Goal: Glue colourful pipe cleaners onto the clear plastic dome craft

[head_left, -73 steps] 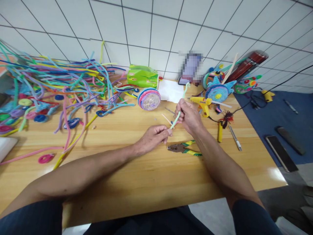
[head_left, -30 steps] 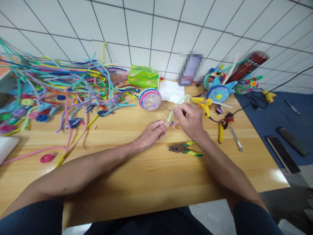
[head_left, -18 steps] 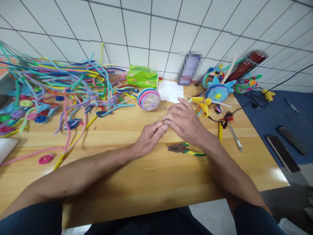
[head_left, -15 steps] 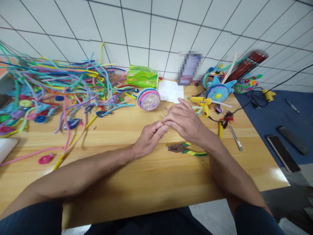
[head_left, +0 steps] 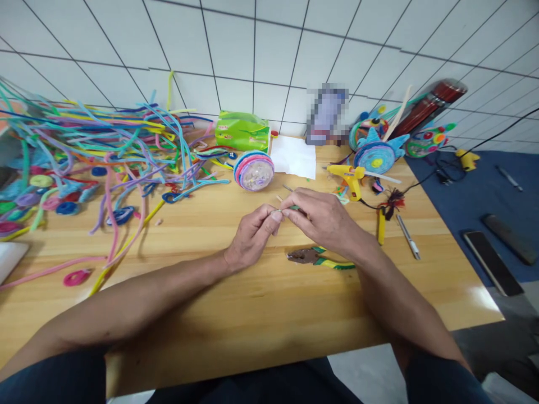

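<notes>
Over the middle of the wooden table, my left hand [head_left: 254,233] is closed, thumb against forefinger, on something too small to make out. My right hand [head_left: 322,216] meets it fingertip to fingertip, its fingers pressed together and curled; what they hold is mostly hidden. A thin pale stick tip [head_left: 279,198] pokes out just above the touching fingertips. Behind the hands stands a round coiled piece [head_left: 254,170] with blue, pink and purple edges. Pliers with green and yellow handles [head_left: 304,256] lie below my right hand. A yellow glue gun [head_left: 348,174] is beyond it.
Tangled pipe cleaners [head_left: 126,134] and small coils cover the left. A green packet [head_left: 242,130] and white paper [head_left: 293,157] lie at the back. Decorated round pieces [head_left: 376,159], a red flask [head_left: 433,106], a pen-like cutter [head_left: 408,237] and a phone [head_left: 492,264] are right.
My right hand's fingers have folded down from a raised, spread pose and curled closer to the left fingertips. My left hand has barely moved. The view has shifted slightly.
</notes>
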{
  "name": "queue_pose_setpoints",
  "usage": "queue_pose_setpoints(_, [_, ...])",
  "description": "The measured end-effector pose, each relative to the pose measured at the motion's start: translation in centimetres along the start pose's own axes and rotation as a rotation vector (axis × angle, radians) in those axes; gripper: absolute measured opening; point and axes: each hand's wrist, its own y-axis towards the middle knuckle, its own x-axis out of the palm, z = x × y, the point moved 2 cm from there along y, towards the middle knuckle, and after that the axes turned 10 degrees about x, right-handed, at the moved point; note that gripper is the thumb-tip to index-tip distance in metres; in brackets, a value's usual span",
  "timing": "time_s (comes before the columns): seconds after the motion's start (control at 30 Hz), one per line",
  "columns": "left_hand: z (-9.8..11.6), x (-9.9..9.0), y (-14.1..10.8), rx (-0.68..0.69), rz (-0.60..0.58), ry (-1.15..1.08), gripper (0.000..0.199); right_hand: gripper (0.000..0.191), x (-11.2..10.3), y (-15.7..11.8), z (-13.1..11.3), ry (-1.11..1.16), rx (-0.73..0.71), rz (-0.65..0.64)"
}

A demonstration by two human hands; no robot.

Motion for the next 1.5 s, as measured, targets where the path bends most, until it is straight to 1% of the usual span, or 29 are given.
queue_pose_setpoints(0.13, [0.0, -0.1, 0.1, 0.010, -0.014, 0.024, 0.060, 0.017, -0.3, 0.0, -0.5, -0.022, 0.071, -0.027])
queue_pose_setpoints(0.37, [0.0, -0.3, 0.3, -0.040, -0.057, 0.018, 0.063, 0.018, -0.5, -0.1, -0.9, -0.083, 0.176, -0.098])
queue_pose_setpoints(0.47, [0.0, -0.2, 0.4, -0.106, -0.067, -0.049, 0.063, 0.022, -0.7, 0.0, -1.0, -0.135, 0.197, -0.148])
queue_pose_setpoints(0.57, [-0.2, -0.1, 0.5, -0.203, -0.052, -0.153, 0.064, 0.026, -0.7, 0.1, -1.3, -0.192, 0.193, -0.187])
queue_pose_setpoints(0.73, [-0.8, 0.3, 0.4, -0.372, -0.057, -0.322, 0.063, 0.026, -0.8, 0.1, -1.4, -0.269, 0.192, -0.207])
queue_pose_setpoints(0.83, [-1.2, 0.4, 0.5, -0.419, -0.070, -0.380, 0.062, 0.023, -1.0, 0.1, -1.2, -0.302, 0.202, -0.208])
queue_pose_setpoints(0.97, [-1.6, 0.6, 0.7, -0.444, -0.090, -0.432, 0.063, 0.024, -1.0, 0.1, -1.3, -0.347, 0.217, -0.216])
queue_pose_setpoints(1.17, [-1.7, 0.7, 0.7, -0.463, -0.065, -0.489, 0.063, 0.026, -0.8, 0.3, -1.4, -0.421, 0.237, -0.219])
queue_pose_setpoints(1.33, [-1.8, 0.7, 0.9, -0.452, -0.059, -0.510, 0.060, 0.027, -0.6, 0.2, -1.1, -0.412, 0.224, -0.189])
queue_pose_setpoints(1.5, [-2.3, 0.6, 0.8, -0.445, -0.056, -0.497, 0.058, 0.027, -0.7, 0.1, -1.0, -0.396, 0.200, -0.174])
